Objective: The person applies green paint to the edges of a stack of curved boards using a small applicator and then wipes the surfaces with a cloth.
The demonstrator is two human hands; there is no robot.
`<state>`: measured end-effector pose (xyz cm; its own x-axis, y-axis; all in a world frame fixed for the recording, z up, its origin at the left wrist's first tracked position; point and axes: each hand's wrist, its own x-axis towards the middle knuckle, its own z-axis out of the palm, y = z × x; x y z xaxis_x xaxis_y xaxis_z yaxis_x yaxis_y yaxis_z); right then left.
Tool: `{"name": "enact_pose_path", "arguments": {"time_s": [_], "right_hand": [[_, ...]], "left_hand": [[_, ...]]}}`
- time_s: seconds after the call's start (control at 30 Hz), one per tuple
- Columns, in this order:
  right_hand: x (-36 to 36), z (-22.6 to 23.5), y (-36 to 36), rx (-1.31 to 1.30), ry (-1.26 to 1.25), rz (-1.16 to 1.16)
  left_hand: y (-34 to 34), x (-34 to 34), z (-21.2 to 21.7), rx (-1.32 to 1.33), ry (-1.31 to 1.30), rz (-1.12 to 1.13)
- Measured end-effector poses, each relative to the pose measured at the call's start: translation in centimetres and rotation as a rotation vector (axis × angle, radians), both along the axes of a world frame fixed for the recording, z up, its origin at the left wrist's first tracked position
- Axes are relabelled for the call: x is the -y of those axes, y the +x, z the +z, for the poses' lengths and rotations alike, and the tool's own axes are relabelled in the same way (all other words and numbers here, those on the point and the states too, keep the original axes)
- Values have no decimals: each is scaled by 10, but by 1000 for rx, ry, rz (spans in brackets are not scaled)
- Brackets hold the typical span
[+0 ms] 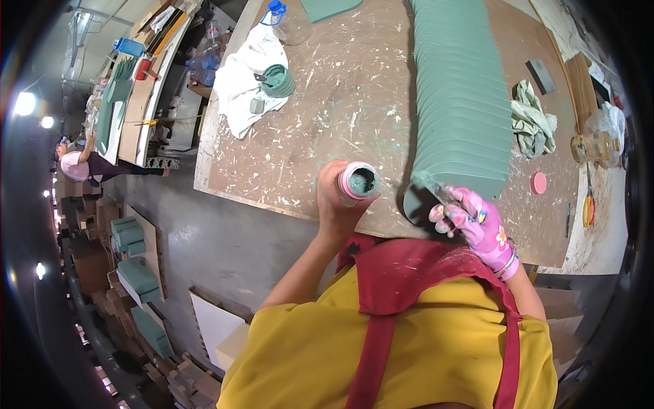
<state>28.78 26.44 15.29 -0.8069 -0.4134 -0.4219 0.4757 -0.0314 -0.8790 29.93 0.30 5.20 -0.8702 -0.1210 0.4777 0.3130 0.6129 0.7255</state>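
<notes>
Pink jar (357, 181) of green paste sits in the left hand (337, 204), whose fingers wrap closed round its side, mouth up and uncapped, just over the near edge of the surface (306, 136). It looks a small plastic pot, light and rigid, probably smeared and a little slick at the rim; the wall well below the rim seems the safest hold, and it should stay upright so the paste does not spill.

Right of those fingers, the right hand (477, 225) in a pink patterned glove is curled shut on a small tool (436, 187); whether brush or spatula I cannot tell. Its tip meets the nearest piece of the green stack (463, 102), a long row of overlapping thin sheets running away from the fingers. These look stiff but thin, likely wet where coated, so better taken by the edges.

Farther right lie a pink lid (539, 183) and a green-stained rag (531, 123). Beyond the left fingers, a white cloth (248, 82) carries a green-smeared tub (278, 80), with a clear bottle (283, 20) behind it.
</notes>
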Motion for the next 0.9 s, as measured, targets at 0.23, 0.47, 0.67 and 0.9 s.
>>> {"name": "enact_pose_path", "arguments": {"time_s": [0.23,0.47,0.67,0.9], "right_hand": [[8,1,1,43,54,-38],[-29,31,2,0,153,-262],[-136,21,24,-291,216,-594],[-274,-47,38,-193,69,-1053]], "left_hand": [[-8,3,-16,201,166,-82],[-27,-5,-1,392,448,-179],[-38,-7,17,339,413,-114],[-69,-51,50,257,412,-216]]}}
